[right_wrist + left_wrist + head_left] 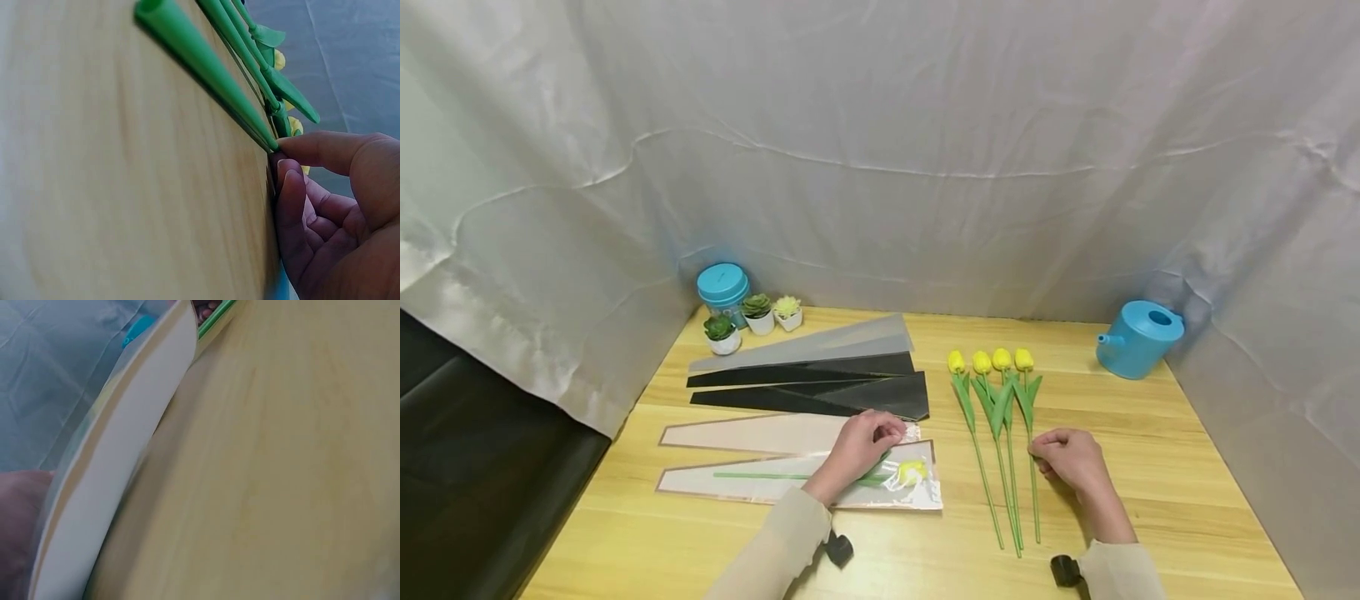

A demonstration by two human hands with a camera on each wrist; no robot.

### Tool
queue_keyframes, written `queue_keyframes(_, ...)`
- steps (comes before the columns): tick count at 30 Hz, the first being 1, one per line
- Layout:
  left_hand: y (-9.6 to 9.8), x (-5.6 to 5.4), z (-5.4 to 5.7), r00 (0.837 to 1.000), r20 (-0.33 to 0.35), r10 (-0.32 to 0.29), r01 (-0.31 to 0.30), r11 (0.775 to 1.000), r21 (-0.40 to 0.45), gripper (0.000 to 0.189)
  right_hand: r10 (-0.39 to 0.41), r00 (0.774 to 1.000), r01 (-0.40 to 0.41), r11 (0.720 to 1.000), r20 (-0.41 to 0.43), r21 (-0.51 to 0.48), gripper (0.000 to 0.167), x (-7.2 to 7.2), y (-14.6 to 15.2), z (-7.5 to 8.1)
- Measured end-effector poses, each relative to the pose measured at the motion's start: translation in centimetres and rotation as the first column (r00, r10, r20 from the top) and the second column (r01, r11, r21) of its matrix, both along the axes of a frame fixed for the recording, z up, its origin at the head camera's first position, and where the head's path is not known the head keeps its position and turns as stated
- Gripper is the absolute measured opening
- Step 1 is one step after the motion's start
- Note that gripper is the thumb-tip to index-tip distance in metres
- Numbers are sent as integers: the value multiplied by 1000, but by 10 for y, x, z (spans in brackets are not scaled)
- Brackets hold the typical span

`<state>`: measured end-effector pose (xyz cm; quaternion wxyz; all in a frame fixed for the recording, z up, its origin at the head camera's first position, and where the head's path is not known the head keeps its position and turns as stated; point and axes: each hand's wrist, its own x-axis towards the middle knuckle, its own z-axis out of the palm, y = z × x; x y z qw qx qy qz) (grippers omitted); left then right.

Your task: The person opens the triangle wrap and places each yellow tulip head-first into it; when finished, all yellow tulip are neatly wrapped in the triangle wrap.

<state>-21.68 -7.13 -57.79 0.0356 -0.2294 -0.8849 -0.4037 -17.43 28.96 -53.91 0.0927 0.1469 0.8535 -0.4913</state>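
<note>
My right hand [1071, 460] pinches the green stem of the rightmost yellow tulip [1024, 360]; in the right wrist view its fingertips [284, 147] are right at the stem [212, 84]. Beside it lie three more tulips [981, 362], heads toward the back. My left hand [856, 448], fingers loosely curled, lies over a clear-fronted flower sleeve [692, 482]. Inside that sleeve is one tulip [913, 472], partly hidden by the hand. A second white sleeve [722, 433] lies just behind, its wide end near the left fingertips. The left wrist view shows mostly a sleeve edge [125, 419].
Behind the sleeves lie black sleeves [880, 392] and grey ones [820, 343]. Small potted succulents [722, 333] and a blue-lidded jar [722, 285] stand at the back left. A blue watering can [1138, 342] is at the back right, near the grey curtain [955, 233].
</note>
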Motion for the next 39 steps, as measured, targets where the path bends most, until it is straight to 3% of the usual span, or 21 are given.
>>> queue_keyframes(6, -4, 2, -1, 998, 53, -19, 18, 1000, 25, 24, 1, 1000, -1, 1000, 3, 3, 21, 0, 1, -1)
queue_keyframes(9, -5, 2, 0, 997, 76, -19, 20, 1000, -6, 28, 2, 1000, -2, 1000, -1, 7, 21, 0, 1, -1)
queue_keyframes(16, 1, 0, 9, 997, 3, -74, 74, 994, -76, 34, 1, 1000, -1, 1000, 0, 14, 21, 0, 2, -2)
queue_keyframes(19, 5, -1, 7, 998, 1, -67, 67, 996, -57, 32, 3, 1000, -3, 1000, 1, 13, 21, 0, 2, -2)
queue_keyframes(25, 7, -3, 0, 996, 84, -24, 21, 999, 34, 33, 13, 1000, -13, 1000, -1, 24, 21, -1, 2, -1)
queue_keyframes(35, 8, -8, -1, 992, 120, -24, 15, 997, 78, 17, 15, 1000, -15, 1000, -6, 21, 21, -4, 2, -1)
queue_keyframes(39, 6, -7, -4, 986, 166, -25, 1, 989, 146, 15, 13, 1000, -13, 1000, -4, 26, 20, -2, 2, -1)
